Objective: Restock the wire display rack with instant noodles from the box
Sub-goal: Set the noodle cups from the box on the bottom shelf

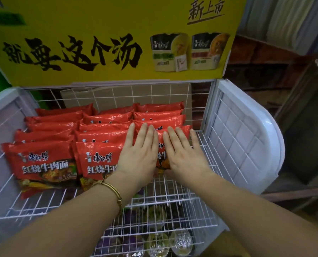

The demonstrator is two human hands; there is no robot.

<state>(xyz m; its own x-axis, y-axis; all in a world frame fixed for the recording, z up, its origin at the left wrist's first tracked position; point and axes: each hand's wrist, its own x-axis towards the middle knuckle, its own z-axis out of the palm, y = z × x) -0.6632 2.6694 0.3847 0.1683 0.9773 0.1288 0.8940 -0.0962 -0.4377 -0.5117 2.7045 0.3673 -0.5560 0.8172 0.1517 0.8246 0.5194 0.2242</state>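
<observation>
Three rows of red instant noodle packets (45, 164) lean on the white wire rack shelf (173, 191). My left hand (139, 154) lies flat with straight fingers on the front packet of the right-hand row (161, 145). My right hand (184, 156) presses the same packet from the right, fingers straight, thumb tucked under its lower edge. The box is out of view.
A yellow advertising board (108, 39) stands behind the shelf. White plastic side panels (247, 136) close the rack on both sides. A lower wire shelf holds several cup noodles (162, 238). Bare wire stretches along the shelf's front right.
</observation>
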